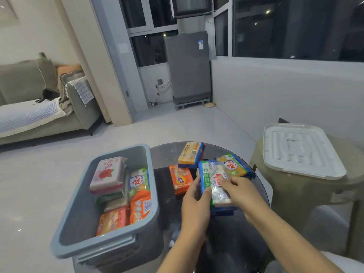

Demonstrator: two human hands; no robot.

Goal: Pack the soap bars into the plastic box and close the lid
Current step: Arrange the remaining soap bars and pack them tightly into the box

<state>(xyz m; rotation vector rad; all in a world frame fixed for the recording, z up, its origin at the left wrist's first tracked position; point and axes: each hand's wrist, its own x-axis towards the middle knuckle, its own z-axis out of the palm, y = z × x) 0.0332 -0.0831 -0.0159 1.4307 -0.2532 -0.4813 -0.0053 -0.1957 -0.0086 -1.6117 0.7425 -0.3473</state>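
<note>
The grey-blue plastic box [82, 200] stands open at the left and holds several wrapped soap bars, with a pink rose pack [108, 174] on top. Both hands hold a blue-and-green soap pack [212, 180] above the dark round table [226, 243]. My left hand [195, 201] grips its left edge, and my right hand [240, 192] holds its right side with fingers on top. On the table lie an orange soap pack [180, 179], a yellow-orange pack [191, 154] and a green-and-yellow pack [236, 164]. The white lid [299, 150] lies on a stool at the right.
A beige plastic stool [307, 194] stands right of the table under the lid. Pale tiled floor [177, 129] stretches beyond. A sofa [39, 107] is at the far left and a grey appliance [189, 67] by the windows.
</note>
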